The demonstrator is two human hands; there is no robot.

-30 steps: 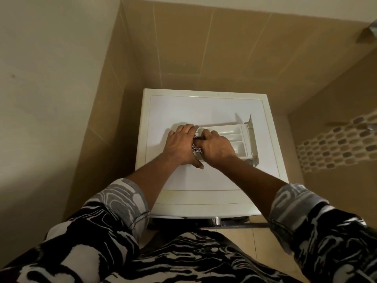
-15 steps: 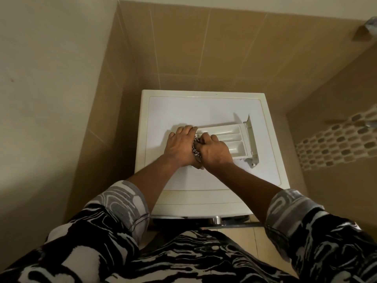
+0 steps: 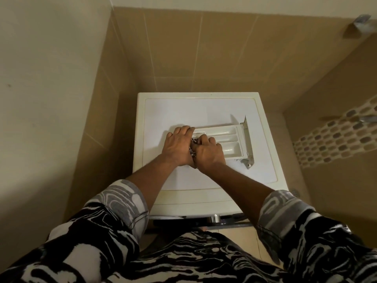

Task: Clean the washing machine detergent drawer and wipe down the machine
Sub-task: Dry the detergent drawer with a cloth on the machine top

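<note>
The white detergent drawer lies flat on top of the white washing machine, its front panel to the right. My left hand covers the drawer's left end, its fingers curled over the far edge. My right hand lies right beside it inside the drawer, gripping a patterned black-and-white cloth. Only a sliver of the cloth shows between the two hands. Three drawer compartments lie uncovered to the right of my hands.
The machine stands in a narrow tiled alcove, with a plain wall close on the left and tiled walls behind and to the right. A mosaic tile band runs along the right wall. The machine's front edge and a chrome part sit below my arms.
My right hand has shifted slightly within the left part of the drawer with the cloth. The left hand has stayed on the drawer's end.
</note>
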